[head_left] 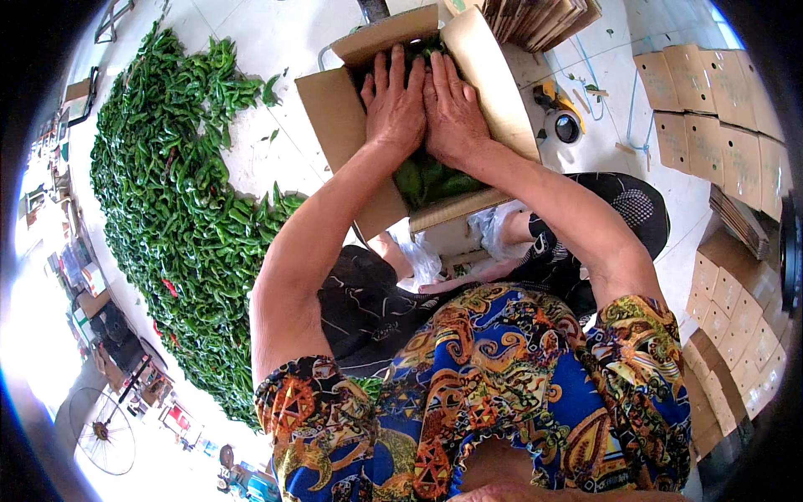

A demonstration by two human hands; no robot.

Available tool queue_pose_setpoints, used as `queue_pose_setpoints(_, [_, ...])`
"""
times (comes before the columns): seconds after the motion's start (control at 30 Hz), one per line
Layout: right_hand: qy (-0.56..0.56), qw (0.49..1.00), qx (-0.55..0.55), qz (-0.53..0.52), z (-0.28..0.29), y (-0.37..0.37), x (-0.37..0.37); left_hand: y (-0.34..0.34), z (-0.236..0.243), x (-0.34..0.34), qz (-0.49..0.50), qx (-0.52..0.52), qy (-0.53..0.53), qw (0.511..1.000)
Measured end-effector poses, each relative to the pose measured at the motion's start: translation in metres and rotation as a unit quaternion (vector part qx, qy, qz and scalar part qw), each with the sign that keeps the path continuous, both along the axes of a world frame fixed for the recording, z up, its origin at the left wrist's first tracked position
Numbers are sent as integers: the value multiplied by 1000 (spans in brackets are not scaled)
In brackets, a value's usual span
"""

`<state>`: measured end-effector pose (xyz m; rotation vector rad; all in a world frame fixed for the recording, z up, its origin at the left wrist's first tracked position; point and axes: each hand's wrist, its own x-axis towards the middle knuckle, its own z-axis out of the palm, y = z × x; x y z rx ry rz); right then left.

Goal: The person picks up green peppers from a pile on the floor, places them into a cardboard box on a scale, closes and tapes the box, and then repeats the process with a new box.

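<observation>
An open cardboard box (330,138) with green peppers (427,184) inside stands before me between my legs, its flaps folded outward. My left hand (393,105) lies flat inside it on the left, palm down, fingers stretched out. Beside it, my right hand (447,109) is likewise flat on the peppers, fingers extended, the two hands close together at the middle of the box.
A large heap of loose green peppers (176,226) spreads over the white tiled floor (268,142) at left. A tape dispenser (565,125) sits right of the box, folded cardboard (535,21) behind it, stacked boxes (719,92) line the right. A bicycle wheel (104,427) shows lower left.
</observation>
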<state>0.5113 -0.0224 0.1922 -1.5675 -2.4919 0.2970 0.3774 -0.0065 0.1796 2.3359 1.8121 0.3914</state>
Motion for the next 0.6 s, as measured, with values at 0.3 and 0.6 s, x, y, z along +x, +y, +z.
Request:
queue_pose_setpoints(0.3, [63, 995, -67, 34, 36, 25, 6, 9, -7, -8, 22, 87, -68, 994])
queue_pose_setpoints(0.6, [24, 971, -172, 165, 139, -17, 79, 32, 93, -36, -59, 240, -101, 964])
